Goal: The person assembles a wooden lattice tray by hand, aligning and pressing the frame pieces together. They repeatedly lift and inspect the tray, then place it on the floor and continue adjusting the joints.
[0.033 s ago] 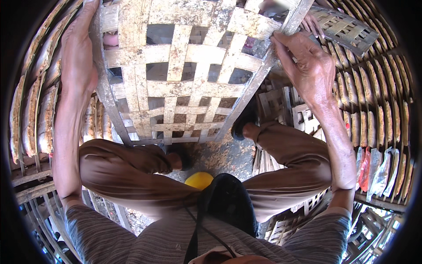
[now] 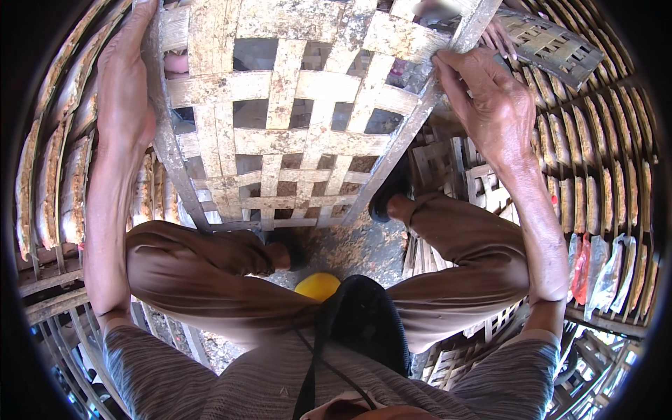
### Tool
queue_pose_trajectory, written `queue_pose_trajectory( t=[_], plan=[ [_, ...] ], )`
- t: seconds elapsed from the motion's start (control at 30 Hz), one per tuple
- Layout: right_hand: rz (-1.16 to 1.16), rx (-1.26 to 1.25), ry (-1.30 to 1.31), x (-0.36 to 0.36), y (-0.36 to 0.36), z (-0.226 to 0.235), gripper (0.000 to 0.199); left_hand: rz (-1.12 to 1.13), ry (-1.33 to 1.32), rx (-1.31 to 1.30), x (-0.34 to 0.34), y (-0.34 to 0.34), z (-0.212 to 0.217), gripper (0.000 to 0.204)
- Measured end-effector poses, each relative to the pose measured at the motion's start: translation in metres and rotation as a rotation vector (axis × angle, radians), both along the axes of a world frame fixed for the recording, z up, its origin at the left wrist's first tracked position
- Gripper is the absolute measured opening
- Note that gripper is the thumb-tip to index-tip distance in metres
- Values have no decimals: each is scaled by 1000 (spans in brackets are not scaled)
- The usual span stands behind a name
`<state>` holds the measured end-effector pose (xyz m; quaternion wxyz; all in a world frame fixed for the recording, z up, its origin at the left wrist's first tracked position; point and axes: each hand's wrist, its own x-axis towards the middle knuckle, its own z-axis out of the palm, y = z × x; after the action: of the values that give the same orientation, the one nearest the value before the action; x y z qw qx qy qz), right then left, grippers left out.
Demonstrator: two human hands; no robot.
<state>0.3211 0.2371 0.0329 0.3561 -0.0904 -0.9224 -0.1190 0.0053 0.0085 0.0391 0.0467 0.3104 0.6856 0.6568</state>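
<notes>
A big woven bamboo panel (image 2: 280,133), pale with brown stains and framed by grey wooden strips, stands tilted before me with its lower end between my feet. My left hand (image 2: 127,91) is closed on its left frame strip; the fingertips are hidden behind it or cut off by the picture's edge. On the right strip, my right hand (image 2: 490,105) grips with thumb and bent fingers. Through a gap by the left strip shows something pink (image 2: 176,64) that I cannot make out.
Racks of closely set slats (image 2: 588,147) curve around both sides. A darker woven panel (image 2: 549,45) lies at the upper right, near another person's hand (image 2: 498,38). Red and clear plastic strips (image 2: 602,273) hang at the right. Something yellow (image 2: 317,285) sits on the floor between my legs.
</notes>
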Motion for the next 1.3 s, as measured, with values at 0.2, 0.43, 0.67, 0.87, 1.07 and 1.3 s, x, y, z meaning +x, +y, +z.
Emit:
queue_pose_trajectory(
  t=[0.2,0.43,0.67,0.87,1.07,1.3],
  plan=[
    [-69,117,-259,-4,8,0,12,-60,-7,-12,2,5,4,49],
    [153,-610,-378,17,17,4,26,-22,-56,1,-10,1,3,48],
    [59,-531,10,0,12,3,13,7,-68,6,-7,2,3,49],
    [49,-121,-25,-3,12,-5,22,-37,-66,20,0,2,4,47],
    [-86,-1,-71,-7,0,-4,17,-74,-41,45,1,2,6,47],
    [-106,-199,-9,-14,2,-1,10,-59,-74,16,-1,0,7,46]
  ],
)
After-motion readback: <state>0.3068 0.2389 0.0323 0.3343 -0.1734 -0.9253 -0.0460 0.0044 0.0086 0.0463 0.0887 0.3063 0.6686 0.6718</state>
